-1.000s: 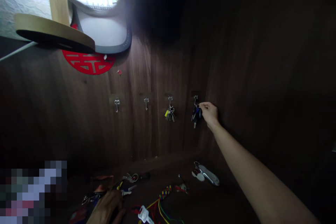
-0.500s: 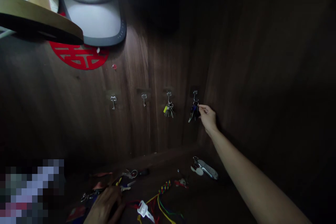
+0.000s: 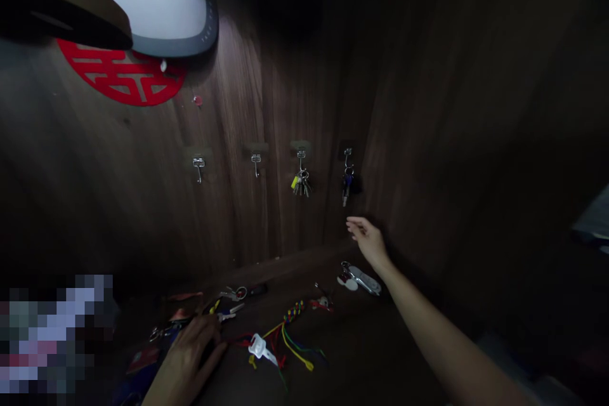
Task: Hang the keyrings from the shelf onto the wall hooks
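"So, where do you have your right hand (image 3: 370, 242) now?"

"You have it in the air before the wooden wall (image 3: 266, 222), just below the dark key bunch (image 3: 347, 183) and apart from it. Its grip is loosely spread, with the fingertips slightly curved."

"And this bunch, where is it?"

"It hangs by its ring from the rightmost hook (image 3: 347, 155). On the neighbouring hook (image 3: 301, 155) hangs the bunch with yellow tag (image 3: 302, 184)."

"What about your left hand (image 3: 196, 339)?"

"You rest it, palm down, on the dark desk (image 3: 375, 355), with some keys (image 3: 228, 316) close beside its fingertips. The light is poor and the palm is hidden, so I cannot tell if its grip is pressed together or pinching something."

"Which things lie between your two hands?"

"On the desk lie a white key (image 3: 259, 347), a braided cord (image 3: 294, 311) of several colours and, nearer to your right hand, a silver pocket tool (image 3: 366, 281)."
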The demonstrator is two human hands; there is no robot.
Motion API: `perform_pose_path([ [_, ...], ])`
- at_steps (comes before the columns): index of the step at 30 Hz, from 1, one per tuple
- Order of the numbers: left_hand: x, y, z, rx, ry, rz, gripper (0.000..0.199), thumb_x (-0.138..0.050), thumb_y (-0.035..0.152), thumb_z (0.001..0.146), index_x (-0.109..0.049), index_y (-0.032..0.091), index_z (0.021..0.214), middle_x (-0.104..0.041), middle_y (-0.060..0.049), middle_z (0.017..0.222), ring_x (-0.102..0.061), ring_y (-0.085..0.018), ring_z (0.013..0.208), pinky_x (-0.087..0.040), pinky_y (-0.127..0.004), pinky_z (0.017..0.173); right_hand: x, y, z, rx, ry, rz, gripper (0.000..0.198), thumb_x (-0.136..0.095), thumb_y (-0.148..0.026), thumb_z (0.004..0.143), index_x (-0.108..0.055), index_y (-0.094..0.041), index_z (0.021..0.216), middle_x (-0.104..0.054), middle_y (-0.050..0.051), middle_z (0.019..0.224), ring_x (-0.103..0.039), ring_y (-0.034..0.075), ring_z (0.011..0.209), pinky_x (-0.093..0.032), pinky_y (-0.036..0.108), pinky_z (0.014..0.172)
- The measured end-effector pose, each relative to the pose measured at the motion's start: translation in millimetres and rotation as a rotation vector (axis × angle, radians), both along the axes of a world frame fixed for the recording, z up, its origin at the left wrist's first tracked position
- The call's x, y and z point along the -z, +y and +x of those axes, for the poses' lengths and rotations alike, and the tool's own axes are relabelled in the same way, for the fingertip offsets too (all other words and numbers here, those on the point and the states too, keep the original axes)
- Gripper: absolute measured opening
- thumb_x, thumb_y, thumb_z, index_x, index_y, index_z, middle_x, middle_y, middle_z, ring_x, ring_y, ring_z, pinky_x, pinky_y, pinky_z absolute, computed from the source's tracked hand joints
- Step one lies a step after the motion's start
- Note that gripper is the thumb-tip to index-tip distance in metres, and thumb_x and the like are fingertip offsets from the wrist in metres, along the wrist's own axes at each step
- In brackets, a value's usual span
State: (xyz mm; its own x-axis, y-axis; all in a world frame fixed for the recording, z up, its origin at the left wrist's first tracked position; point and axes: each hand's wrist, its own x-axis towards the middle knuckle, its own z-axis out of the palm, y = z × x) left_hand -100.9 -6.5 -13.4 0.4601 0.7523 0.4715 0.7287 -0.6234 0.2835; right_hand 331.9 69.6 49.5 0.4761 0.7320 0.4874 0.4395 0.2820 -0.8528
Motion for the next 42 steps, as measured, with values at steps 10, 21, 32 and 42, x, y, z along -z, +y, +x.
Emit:
perform_pose_path([
  [10, -1.1, 1, -1, 0.026, -0.031, -0.008, 0.023, -0.049, 0.041, 0.086, -0.063, 0.025, 0.082, -0.068, -0.004, 0.100, -0.064, -0.023, 0.096, -0.054, -0.036, 0.086, 55, -49, 2, -0.018, -0.212, -0.247, 0.020, -0.055, -0.032, 0.069, -0.065, -0.023, 0.084, -0.071, 0.003, 0.082, -0.066, 0.020, 0.078, -0.050, 0.033, 0.072],
  [21, -1.9, -1, -3, 0.017, -0.017, -0.096, 0.021, -0.049, 0.040, 0.085, -0.063, 0.025, 0.082, -0.065, -0.005, 0.108, -0.060, -0.023, 0.104, -0.049, -0.039, 0.092, 63, -73, -25, 0.260, -0.662, -0.564, 0.026, -0.053, -0.042, 0.077, -0.063, -0.027, 0.096, -0.066, 0.006, 0.102, -0.058, 0.028, 0.099, -0.042, 0.040, 0.080],
  [32, -9.7, -6, -1, 0.025, 0.000, -0.111, 0.015, -0.050, 0.033, 0.086, -0.062, 0.024, 0.082, -0.065, -0.005, 0.103, -0.059, -0.023, 0.104, -0.047, -0.040, 0.092, 54, -70, -93, -0.228, -0.555, -0.414, 0.023, -0.056, -0.027, 0.072, -0.058, -0.025, 0.095, -0.065, 0.000, 0.090, -0.058, 0.020, 0.088, -0.041, 0.032, 0.082],
  [42, -41.9, -12, 16, -0.044, 0.198, -0.132, 0.011, -0.053, 0.019, 0.082, -0.062, 0.023, 0.086, -0.065, -0.003, 0.093, -0.060, -0.022, 0.093, -0.044, -0.039, 0.089, 53, -71, -136, -0.428, -0.614, -0.351, 0.027, -0.058, -0.022, 0.072, -0.059, -0.028, 0.099, -0.063, 0.000, 0.099, -0.057, 0.019, 0.093, -0.038, 0.033, 0.086],
])
